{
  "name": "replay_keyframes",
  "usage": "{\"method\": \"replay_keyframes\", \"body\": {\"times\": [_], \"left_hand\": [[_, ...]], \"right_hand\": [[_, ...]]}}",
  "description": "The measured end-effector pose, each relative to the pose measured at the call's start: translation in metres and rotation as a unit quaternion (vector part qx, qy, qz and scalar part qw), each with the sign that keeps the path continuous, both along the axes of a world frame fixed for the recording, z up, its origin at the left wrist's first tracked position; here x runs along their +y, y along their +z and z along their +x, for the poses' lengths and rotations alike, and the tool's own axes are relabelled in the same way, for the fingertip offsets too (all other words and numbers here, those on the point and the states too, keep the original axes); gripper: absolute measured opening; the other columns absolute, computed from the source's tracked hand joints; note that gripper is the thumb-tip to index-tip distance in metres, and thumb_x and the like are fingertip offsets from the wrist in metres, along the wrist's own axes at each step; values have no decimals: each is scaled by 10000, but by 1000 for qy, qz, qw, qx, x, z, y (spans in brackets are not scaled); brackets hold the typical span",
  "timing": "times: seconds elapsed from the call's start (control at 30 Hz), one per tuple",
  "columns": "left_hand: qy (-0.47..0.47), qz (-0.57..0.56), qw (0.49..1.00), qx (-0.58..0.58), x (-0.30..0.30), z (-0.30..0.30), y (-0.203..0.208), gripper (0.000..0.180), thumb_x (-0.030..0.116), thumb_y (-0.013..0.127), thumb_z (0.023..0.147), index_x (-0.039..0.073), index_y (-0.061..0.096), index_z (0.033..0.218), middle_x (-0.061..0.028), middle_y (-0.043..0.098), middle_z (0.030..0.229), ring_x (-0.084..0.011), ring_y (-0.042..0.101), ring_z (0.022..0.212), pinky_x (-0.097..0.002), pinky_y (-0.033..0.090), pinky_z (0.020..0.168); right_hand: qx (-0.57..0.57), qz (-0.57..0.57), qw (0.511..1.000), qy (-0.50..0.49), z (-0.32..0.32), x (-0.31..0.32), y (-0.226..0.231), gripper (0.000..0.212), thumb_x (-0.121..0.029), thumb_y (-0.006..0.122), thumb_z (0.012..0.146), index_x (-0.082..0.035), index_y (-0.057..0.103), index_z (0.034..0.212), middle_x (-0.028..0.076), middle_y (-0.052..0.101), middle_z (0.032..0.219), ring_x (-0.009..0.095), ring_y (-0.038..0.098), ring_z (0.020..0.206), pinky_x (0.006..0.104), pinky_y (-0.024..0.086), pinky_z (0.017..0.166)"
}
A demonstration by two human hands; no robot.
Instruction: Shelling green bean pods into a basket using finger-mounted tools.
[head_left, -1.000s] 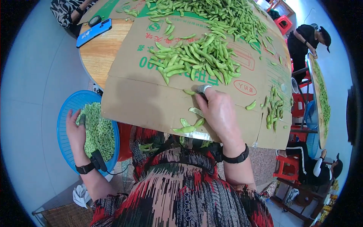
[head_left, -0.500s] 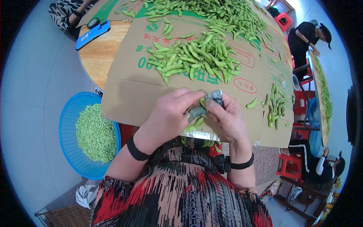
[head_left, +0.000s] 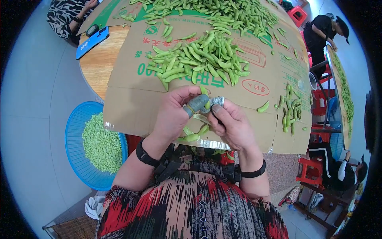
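Observation:
Above the near edge of the cardboard, my left hand (head_left: pixel 170 113) pinches a green edamame pod (head_left: pixel 204 91) upright between its fingers and its thumb, which wears a grey-green finger cover. Close against the pod is my right hand (head_left: pixel 235 126), thumb pressed to a finger wrapped in grey knit cloth; its fingers meet at the pod's lower end. A pale, split pod shell (head_left: pixel 200 117) shows between the hands. Below them, loose pods (head_left: pixel 191 137) lie at the cardboard edge. A pile of whole pods (head_left: pixel 199 59) sits just beyond my hands.
A blue basket (head_left: pixel 71 159) of shelled beans (head_left: pixel 101 145) stands at lower left. Flattened cardboard (head_left: pixel 127 105) covers the table, with a larger pod heap (head_left: pixel 238 16) at the back and a smaller group (head_left: pixel 292 109) at right. A blue phone (head_left: pixel 92 43) lies at left. Other people sit nearby.
My left hand has turned and shifted left, bringing the pod upright into view. The hands have parted slightly, and a split shell now shows between them. More pods show below.

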State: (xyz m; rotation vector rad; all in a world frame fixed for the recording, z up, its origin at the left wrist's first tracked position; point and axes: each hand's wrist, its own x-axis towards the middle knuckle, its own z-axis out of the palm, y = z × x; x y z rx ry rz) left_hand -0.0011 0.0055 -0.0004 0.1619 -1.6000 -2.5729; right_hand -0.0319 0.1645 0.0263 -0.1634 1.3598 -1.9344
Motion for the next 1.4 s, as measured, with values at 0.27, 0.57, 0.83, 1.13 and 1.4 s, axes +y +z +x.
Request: {"method": "replay_keyframes", "body": {"times": [0.27,0.57,0.83,1.13,1.4], "left_hand": [[-124,158,978,-59,-7,2,0,222,102,505,883,11,556,1080,-82,623,954,-66,447,575,-195,337,505],[-69,4,997,-30,0,2,2,219,22,559,843,-4,564,1060,-68,627,903,-136,603,723,-226,486,633],[-147,200,968,-39,-9,1,1,262,-11,523,847,-8,574,1104,-51,629,929,-97,547,706,-216,450,639],[-2,-350,928,124,12,12,17,522,-91,581,699,35,500,1200,-130,579,826,-222,593,666,-293,481,596],[13,-427,853,300,3,7,13,318,-50,607,714,61,608,1012,-73,603,843,-205,606,679,-274,487,605]], "right_hand": [[-6,11,1000,-15,3,-4,0,170,-147,447,947,-64,552,843,-67,446,610,14,353,496,171,270,436],[118,145,978,-90,1,-4,5,149,-133,517,911,-42,576,809,-67,480,602,7,386,508,176,295,443],[196,218,954,-64,0,-5,9,178,-180,521,917,-30,586,846,-67,467,602,15,393,527,192,312,457],[116,162,971,-131,-4,-3,10,106,-116,559,883,-16,594,880,-54,496,625,12,396,483,178,306,420],[-223,-208,949,-80,0,10,2,64,-88,510,905,-34,529,874,-46,381,540,23,314,396,160,222,344]]}}
